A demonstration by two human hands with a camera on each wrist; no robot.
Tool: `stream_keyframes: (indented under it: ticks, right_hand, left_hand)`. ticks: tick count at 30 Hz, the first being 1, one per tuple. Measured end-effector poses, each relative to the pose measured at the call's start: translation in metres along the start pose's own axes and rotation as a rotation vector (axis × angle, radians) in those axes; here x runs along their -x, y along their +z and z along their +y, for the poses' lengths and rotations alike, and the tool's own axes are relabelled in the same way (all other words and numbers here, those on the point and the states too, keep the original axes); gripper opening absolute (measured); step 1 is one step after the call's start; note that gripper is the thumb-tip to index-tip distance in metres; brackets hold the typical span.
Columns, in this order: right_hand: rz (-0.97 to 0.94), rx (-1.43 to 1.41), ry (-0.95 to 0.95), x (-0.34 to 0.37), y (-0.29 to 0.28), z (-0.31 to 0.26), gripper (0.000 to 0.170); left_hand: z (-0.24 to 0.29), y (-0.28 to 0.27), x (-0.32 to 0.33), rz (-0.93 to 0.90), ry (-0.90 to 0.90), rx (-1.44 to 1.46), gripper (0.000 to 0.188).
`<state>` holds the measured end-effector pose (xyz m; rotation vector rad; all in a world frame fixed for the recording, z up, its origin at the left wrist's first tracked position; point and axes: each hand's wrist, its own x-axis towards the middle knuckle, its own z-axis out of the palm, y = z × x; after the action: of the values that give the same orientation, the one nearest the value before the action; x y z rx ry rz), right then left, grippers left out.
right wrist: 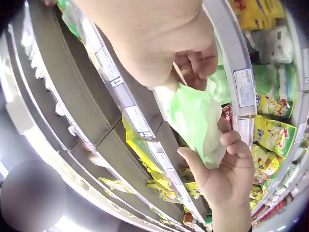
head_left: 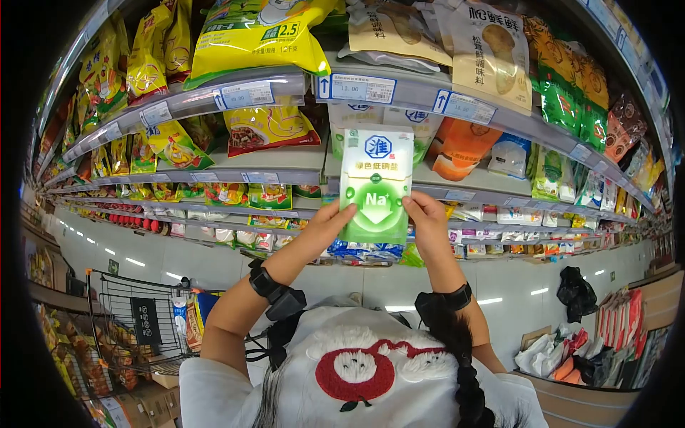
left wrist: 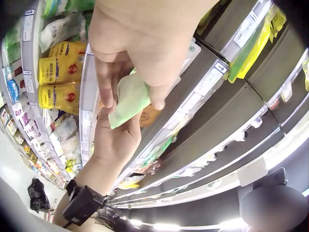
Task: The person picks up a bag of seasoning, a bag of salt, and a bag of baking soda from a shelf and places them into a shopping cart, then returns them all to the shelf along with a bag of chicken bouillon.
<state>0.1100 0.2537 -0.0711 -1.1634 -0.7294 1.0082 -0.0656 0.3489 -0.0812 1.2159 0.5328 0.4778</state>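
Observation:
Both hands hold up a white and green bag of low-sodium salt point(head_left: 377, 167), its printed front turned toward the head camera. On its lower left edge the left hand point(head_left: 330, 222) grips with the thumb over the front. Opposite, the right hand point(head_left: 428, 220) pinches the right edge, thumb also in front. The left wrist view shows the bag point(left wrist: 131, 99) between the two hands, partly covered by the left. From the right wrist, the bag's green side point(right wrist: 193, 113) shows, with fingers curled behind it. Similar bags point(head_left: 424, 128) stand on the shelf just behind.
Above is a shelf edge point(head_left: 285, 78) with price tags, bearing a large yellow bag point(head_left: 260, 43) and beige seasoning bags point(head_left: 492, 53). An orange packet point(head_left: 464, 148) lies right of the salt. A wire shopping cart point(head_left: 118, 303) stands lower left; a black plastic bag point(head_left: 576, 294) is at right.

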Motion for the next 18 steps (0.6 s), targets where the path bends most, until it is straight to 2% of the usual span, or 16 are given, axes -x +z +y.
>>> stream_keyframes:
  ticks: [1,2,3,4,5,6,7,8,9,10,12,13,18]
  right_hand:
    - [0.068,0.256,-0.160,0.007,0.004,-0.005,0.014]
    - [0.135,0.512,-0.325,0.012,0.010,-0.012,0.013]
    - [0.150,0.687,-0.667,0.016,0.021,-0.021,0.012]
    - [0.150,0.689,-0.668,0.020,0.029,-0.027,0.012]
    - [0.040,0.831,-0.724,0.027,0.036,-0.030,0.014]
    - [-0.076,0.972,-0.774,0.032,0.042,-0.034,0.017]
    - [-0.079,0.974,-0.771,0.034,0.049,-0.039,0.017]
    - [-0.221,0.958,-0.872,0.035,0.057,-0.044,0.022]
    - [-0.362,0.937,-0.976,0.034,0.062,-0.047,0.028]
    - [-0.359,0.935,-0.981,0.034,0.061,-0.049,0.028]
    - [-0.463,0.983,-1.048,0.038,0.055,-0.050,0.040]
    - [-0.450,1.026,-1.118,0.040,0.053,-0.050,0.043]
    - [-0.362,1.176,-1.271,0.047,0.042,-0.041,0.035]
  left_hand:
    - [0.001,0.002,-0.003,0.002,0.082,-0.077,0.053]
    - [0.005,0.005,-0.002,0.003,0.084,-0.075,0.053]
    - [0.012,0.009,0.001,-0.091,0.046,0.164,0.061]
    - [0.018,0.014,0.004,-0.187,0.003,0.402,0.069]
    - [0.018,0.024,0.005,-0.215,0.052,0.391,0.084]
    - [0.014,0.027,0.002,-0.214,0.050,0.398,0.084]
    - [0.010,0.028,-0.003,-0.323,0.095,0.417,0.087]
    - [0.009,0.028,-0.006,-0.432,0.142,0.431,0.091]
    - [0.023,0.036,-0.002,-0.453,0.092,0.563,0.092]
    - [0.027,0.037,-0.003,-0.453,0.094,0.557,0.092]
    - [0.031,0.037,-0.004,-0.451,0.115,0.627,0.090]
    - [0.032,0.037,-0.004,-0.448,0.114,0.629,0.090]
    - [0.038,0.036,-0.008,-0.483,0.105,0.789,0.092]
